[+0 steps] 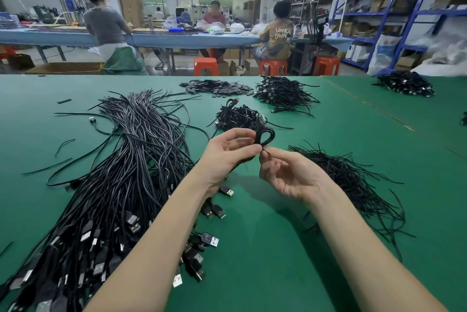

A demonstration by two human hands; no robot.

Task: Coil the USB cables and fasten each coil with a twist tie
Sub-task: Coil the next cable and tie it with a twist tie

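My left hand (227, 153) grips a small coil of black USB cable (264, 134) above the green table (278, 248), its loop sticking up past my fingers. My right hand (285, 172) pinches a thin black twist tie (264, 150) at the coil's base with thumb and forefinger. A big bundle of uncoiled black USB cables (131, 165) lies to the left, plugs toward me. A heap of black twist ties (353, 175) lies to the right. A pile of tied coils (237, 115) sits just beyond my hands.
Further back lie a second pile of coiled cables (284, 93), a spread of flat dark pieces (217, 86) and another cable pile (406, 82) at far right. Loose plugs (214, 210) lie under my left wrist. People sit at a blue bench beyond the table.
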